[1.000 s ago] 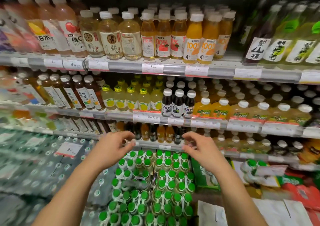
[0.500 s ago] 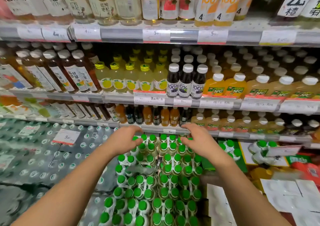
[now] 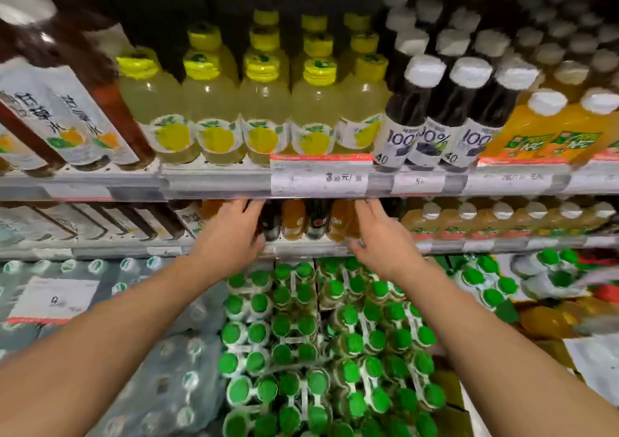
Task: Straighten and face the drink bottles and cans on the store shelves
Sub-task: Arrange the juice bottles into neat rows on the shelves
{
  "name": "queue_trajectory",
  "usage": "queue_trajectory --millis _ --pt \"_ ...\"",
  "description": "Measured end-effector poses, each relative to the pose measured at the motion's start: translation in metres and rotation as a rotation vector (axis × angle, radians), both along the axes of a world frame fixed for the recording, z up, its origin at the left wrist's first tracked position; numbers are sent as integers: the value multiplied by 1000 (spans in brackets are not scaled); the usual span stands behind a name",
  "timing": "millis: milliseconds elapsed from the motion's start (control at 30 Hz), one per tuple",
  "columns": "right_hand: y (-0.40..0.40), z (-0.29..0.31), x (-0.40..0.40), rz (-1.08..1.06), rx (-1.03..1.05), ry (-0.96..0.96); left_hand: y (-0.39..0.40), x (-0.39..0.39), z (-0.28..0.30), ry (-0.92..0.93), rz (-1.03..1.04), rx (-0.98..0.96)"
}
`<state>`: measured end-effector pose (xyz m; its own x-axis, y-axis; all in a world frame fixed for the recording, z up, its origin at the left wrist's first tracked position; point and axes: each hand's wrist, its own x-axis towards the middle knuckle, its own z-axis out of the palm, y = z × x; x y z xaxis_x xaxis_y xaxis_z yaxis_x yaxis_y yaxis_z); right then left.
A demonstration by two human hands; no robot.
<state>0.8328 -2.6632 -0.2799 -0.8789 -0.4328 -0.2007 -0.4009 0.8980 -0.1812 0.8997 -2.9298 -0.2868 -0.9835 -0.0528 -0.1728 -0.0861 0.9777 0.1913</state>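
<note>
Two hands are reaching into the lower shelf (image 3: 301, 250) in the head view, flanking a short row of small orange and dark bottles (image 3: 303, 219). The left hand (image 3: 231, 235) is cupping the bottles at the row's left end, fingers curled round them and thumb low at the front. The right hand (image 3: 382, 239) is lying against the orange bottle at the right end, fingers fairly straight; whether its grip is closing I cannot tell. Above, yellow-capped lemon bottles (image 3: 264, 111) and dark juice bottles (image 3: 432, 115) are standing upright, labels forward. Below, green-capped bottle packs (image 3: 301, 336) are sitting stacked.
</note>
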Motion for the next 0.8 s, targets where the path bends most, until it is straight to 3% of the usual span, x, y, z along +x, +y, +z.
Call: queue_trajectory --millis 167,467,800 --pt "-8 -34 -19 49 61 90 6 -16 -11 -31 51 -27" --pt "-15 -45 -32 -2 23 185 15 -40 -26 23 59 -70" --pt "-21 -65 -33 -224 -279 231 18 -43 -39 92 104 -92"
